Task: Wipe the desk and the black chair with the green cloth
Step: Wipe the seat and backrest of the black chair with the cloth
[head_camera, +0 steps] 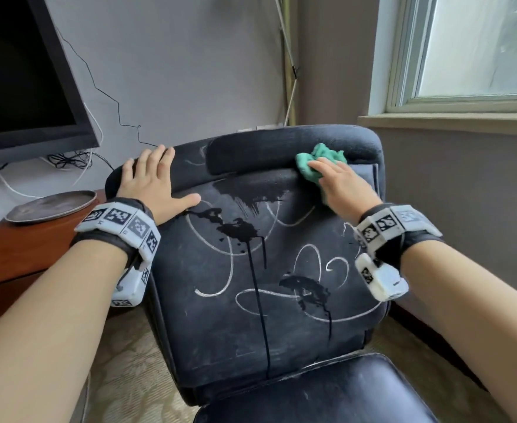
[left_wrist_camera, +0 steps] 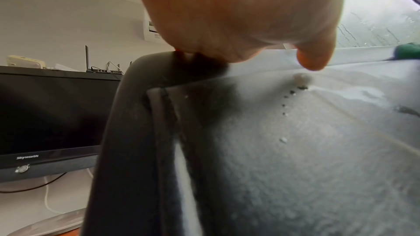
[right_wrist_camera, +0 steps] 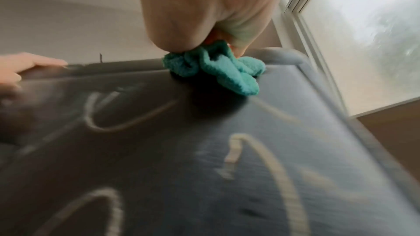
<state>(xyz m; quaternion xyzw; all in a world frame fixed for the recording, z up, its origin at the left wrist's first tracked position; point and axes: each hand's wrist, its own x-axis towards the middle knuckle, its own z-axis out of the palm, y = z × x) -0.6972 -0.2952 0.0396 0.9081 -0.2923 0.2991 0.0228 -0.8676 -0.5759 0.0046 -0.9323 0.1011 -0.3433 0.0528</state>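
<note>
The black chair (head_camera: 251,315) faces me, its backrest (right_wrist_camera: 159,168) covered in white chalk loops and dark wet streaks. My left hand (head_camera: 156,178) lies flat over the backrest's top left corner, fingers straight and thumb spread; the left wrist view shows the palm (left_wrist_camera: 238,15) on that edge. My right hand (head_camera: 339,181) holds the crumpled green cloth (head_camera: 321,157) against the upper right of the backrest, just under the headrest pad. In the right wrist view the cloth (right_wrist_camera: 213,71) bunches out from under the fingers of that hand (right_wrist_camera: 209,6). The brown desk (head_camera: 22,245) stands at the left.
On the desk stand a dark monitor (head_camera: 22,71) and a grey round plate (head_camera: 52,206), with cables behind them. A window (head_camera: 471,47) and its sill lie to the right of the chair. The chair's seat (head_camera: 327,392) is at the bottom, over patterned carpet.
</note>
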